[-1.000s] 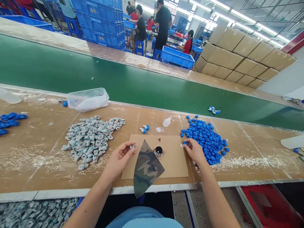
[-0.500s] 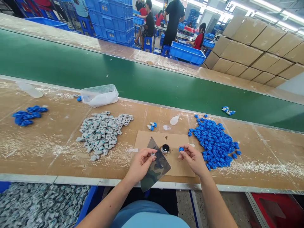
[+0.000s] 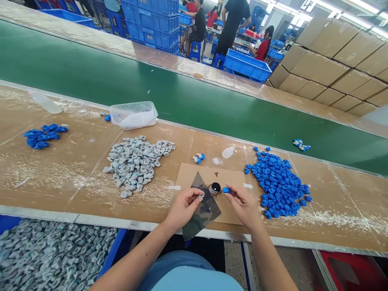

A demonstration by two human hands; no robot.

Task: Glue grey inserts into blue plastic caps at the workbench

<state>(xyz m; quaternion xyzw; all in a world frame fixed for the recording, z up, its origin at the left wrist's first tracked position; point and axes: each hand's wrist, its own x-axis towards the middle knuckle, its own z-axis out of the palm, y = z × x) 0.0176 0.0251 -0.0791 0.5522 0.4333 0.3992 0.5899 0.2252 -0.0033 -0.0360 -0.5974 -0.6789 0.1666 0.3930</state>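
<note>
Peeking from hands (image 3: 182,209): grey piece (image 3: 201,196), blue piece (image 3: 226,190)

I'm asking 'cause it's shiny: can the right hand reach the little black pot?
Probably yes. The right hand is close beside the little black pot, and only the blue piece it holds seems to be between them.

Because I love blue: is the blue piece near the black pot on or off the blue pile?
Off: the right hand pinches the blue piece, clear of the blue pile.
</note>
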